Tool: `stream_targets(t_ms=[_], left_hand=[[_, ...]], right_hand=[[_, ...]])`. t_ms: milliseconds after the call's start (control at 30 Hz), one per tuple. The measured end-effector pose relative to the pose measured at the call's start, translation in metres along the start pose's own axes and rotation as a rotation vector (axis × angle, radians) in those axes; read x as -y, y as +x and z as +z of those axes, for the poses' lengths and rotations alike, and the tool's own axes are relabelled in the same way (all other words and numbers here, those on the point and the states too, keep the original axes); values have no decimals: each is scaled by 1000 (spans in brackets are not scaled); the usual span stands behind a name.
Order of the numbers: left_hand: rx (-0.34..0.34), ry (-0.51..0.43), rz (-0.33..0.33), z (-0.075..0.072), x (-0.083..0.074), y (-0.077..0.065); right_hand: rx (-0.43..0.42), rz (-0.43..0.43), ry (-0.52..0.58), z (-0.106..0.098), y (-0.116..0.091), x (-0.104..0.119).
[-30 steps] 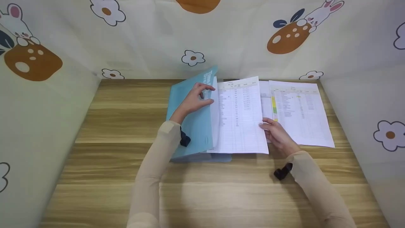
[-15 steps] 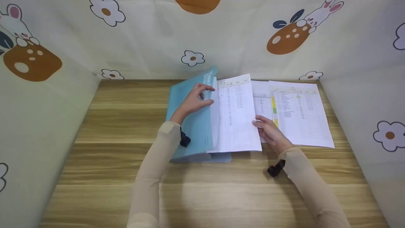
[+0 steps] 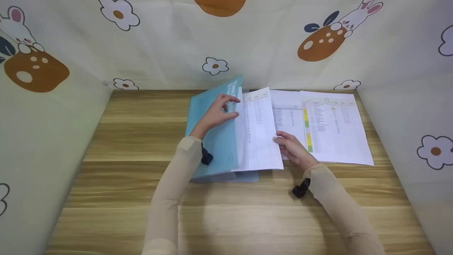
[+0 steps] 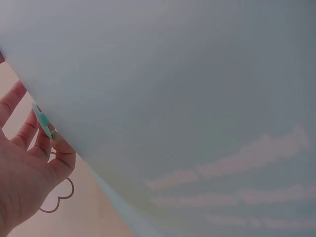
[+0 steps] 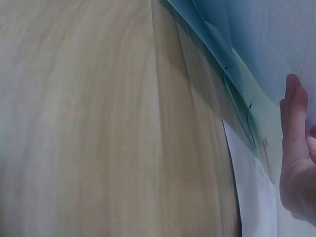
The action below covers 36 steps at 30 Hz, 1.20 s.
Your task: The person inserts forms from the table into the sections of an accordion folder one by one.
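A blue folder point(image 3: 216, 152) lies on the wooden table with its front cover raised. My left hand point(image 3: 219, 109) holds that cover by its right edge, thumb and curved fingers at the rim. In the left wrist view the cover point(image 4: 187, 108) fills most of the frame, with the left hand point(image 4: 29, 163) at its edge. A printed table sheet point(image 3: 263, 145) sits partly under the cover, and my right hand point(image 3: 292, 148) pinches its right edge. The right wrist view has the right hand point(image 5: 296, 158) against the paper; its thumb is mostly hidden there.
To the right lies another printed sheet point(image 3: 343, 141) with yellow and green marks, overlapping a white sheet point(image 3: 288, 99). A patterned curtain point(image 3: 170, 53) stands behind the table point(image 3: 141, 134) and along both sides. In the right wrist view a green cord point(image 5: 237, 108) hangs by the folder.
My right hand has moved left with the printed sheet, and less of that sheet shows beside the cover. More of the sheet beneath shows. The left hand stays put.
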<state>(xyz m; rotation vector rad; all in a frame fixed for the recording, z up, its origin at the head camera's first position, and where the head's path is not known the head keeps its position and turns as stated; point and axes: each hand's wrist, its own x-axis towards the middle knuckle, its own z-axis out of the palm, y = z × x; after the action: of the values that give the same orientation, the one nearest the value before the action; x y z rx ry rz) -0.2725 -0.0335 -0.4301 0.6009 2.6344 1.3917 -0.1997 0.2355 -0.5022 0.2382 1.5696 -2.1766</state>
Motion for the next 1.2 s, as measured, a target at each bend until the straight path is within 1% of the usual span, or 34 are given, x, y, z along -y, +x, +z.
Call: stream_targets(t_ms=[133,367,733,767,1000,1200], left_hand=[[3,-8,-7,0,0,0],[-6,-2,-33,1,-1,-2],[-10,8,-25,0,-2,-2],[-9,8,-25,0,-2,-2],[-3,-16,40,-1,-1,1],[3,-5,26,-1,-1,0]], right_hand=[[-6,3,-3,6,4,-4],[9,-5,-14,14,7,-9],[-21,-7,-91,24,11,-14],[-22,-11,-100,25,11,-14],[-20,-78,-169,31,14,-17],[-19,-117,-216,36,14,-19]])
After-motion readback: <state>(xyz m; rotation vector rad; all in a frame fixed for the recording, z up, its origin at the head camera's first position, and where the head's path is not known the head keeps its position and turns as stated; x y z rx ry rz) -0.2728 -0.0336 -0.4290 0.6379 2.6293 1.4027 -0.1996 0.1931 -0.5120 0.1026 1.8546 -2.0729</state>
